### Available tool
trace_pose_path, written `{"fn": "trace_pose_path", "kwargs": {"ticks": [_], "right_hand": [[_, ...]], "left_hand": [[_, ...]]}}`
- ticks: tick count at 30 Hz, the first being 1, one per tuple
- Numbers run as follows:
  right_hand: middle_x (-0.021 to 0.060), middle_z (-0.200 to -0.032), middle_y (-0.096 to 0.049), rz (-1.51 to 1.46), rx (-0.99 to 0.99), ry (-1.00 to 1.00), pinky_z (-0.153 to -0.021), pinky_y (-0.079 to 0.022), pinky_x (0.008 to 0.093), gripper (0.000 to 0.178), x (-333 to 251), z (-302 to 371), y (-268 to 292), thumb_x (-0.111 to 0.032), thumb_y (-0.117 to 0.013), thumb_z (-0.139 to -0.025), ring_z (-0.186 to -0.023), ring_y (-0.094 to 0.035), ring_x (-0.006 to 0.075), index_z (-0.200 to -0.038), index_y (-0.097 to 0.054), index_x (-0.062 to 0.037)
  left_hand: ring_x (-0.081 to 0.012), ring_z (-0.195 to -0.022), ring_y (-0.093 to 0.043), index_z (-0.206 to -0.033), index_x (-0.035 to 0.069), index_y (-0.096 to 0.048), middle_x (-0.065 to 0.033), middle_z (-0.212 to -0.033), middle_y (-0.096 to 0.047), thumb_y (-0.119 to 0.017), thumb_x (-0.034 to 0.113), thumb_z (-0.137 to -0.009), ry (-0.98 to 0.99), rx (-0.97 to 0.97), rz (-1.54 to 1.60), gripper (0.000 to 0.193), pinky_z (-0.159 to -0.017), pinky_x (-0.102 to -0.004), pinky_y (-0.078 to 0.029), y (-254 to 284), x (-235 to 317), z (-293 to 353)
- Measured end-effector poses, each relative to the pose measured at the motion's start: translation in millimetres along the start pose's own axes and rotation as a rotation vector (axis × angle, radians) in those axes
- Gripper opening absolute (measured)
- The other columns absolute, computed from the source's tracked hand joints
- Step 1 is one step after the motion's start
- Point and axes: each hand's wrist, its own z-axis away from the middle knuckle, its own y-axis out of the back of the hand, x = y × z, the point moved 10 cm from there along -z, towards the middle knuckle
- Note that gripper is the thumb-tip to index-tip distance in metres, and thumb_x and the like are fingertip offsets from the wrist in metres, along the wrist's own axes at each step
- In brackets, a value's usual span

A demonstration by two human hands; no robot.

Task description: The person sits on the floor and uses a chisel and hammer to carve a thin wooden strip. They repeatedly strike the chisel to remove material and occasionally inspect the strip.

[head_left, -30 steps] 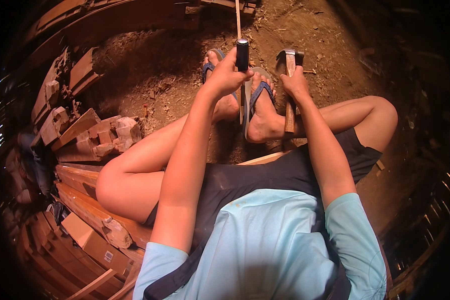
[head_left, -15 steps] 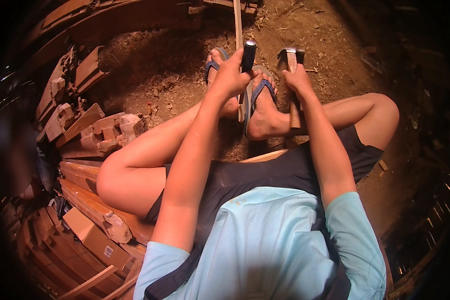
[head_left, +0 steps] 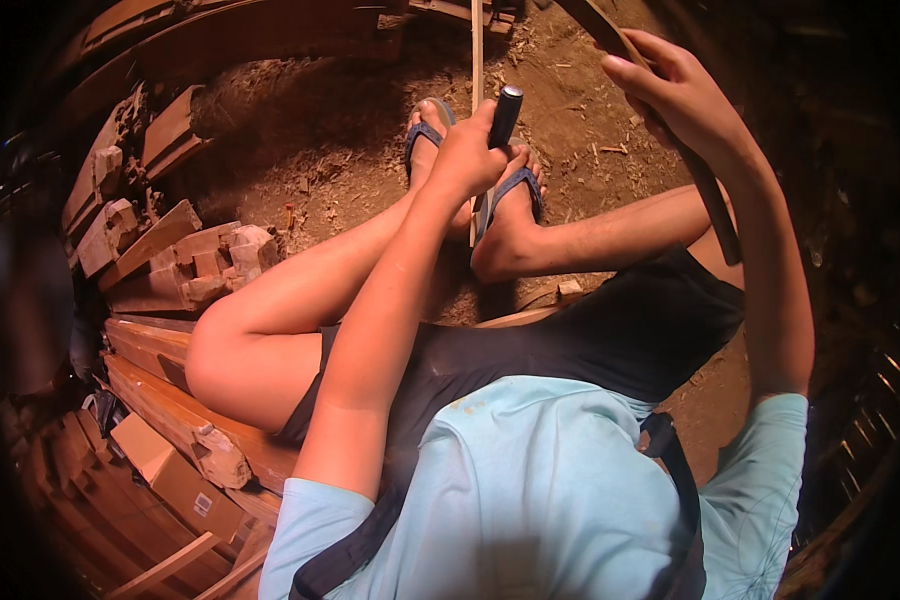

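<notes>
My left hand (head_left: 468, 150) is closed round the black handle of a chisel (head_left: 507, 115), whose metal-capped end sticks up above the fist. Its blade is mostly hidden below the hand. Beside that fist runs a narrow pale wood strip (head_left: 477, 60), passing between my sandalled feet (head_left: 515, 205) and away from me. Raised at the right, my right hand (head_left: 682, 100) grips a hammer (head_left: 712, 205) by its wooden handle. The handle slants from the top edge down past my wrist, and the hammer's head cannot be seen.
Split timber blocks (head_left: 185, 265) are heaped at the left. A cardboard box (head_left: 175, 475) and stacked boards lie at the lower left. More planks (head_left: 260, 45) lie along the far side. Wood chips are scattered over the dirt floor (head_left: 320, 140).
My right hand has lifted the hammer up and to the right, away from beside my foot. My left hand keeps the chisel in nearly the same spot, tilted slightly more rightward.
</notes>
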Motion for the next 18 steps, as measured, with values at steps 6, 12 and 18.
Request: {"fn": "trace_pose_path", "kwargs": {"ticks": [6,12,18], "right_hand": [[-0.0052,-0.071,-0.049,-0.164,-0.242,-0.255,-0.038,-0.036,0.0188,0.048,30,32,-21,-0.037,-0.067,-0.09,-0.047,-0.047,0.002,-0.124,-0.057,-0.0041],[0.0081,-0.107,-0.068,-0.291,-0.243,-0.049,-0.058,-0.051,0.0228,0.055,4,21,-19,-0.036,-0.058,-0.097,-0.072,-0.065,0.0108,-0.14,-0.044,-0.0037],[0.0012,-0.076,-0.06,-0.018,-0.088,-0.13,-0.04,-0.037,0.0215,0.029,0,-24,5,-0.031,-0.044,-0.103,-0.047,-0.047,0.0053,-0.115,-0.055,-0.0081]], "left_hand": [[-0.039,-0.116,-0.05,-0.12,0.011,-0.055,-0.0194,-0.105,-0.066,-0.077,0.025,-0.077,-0.05,0.034,0.037,0.05,-0.102,-0.0447,-0.024,7,-2,-2],[-0.0268,-0.083,-0.065,-0.119,0.006,-0.054,-0.0151,-0.088,-0.067,-0.079,0.02,-0.077,-0.081,-0.079,0.161,0.051,-0.075,-0.0353,-0.049,-2,-7,-10],[-0.0112,-0.074,-0.058,-0.12,0.009,-0.051,-0.0012,-0.085,-0.06,-0.073,0.004,-0.08,0.004,-0.196,0.284,0.046,-0.061,-0.0265,-0.048,-13,-32,-24]]}}
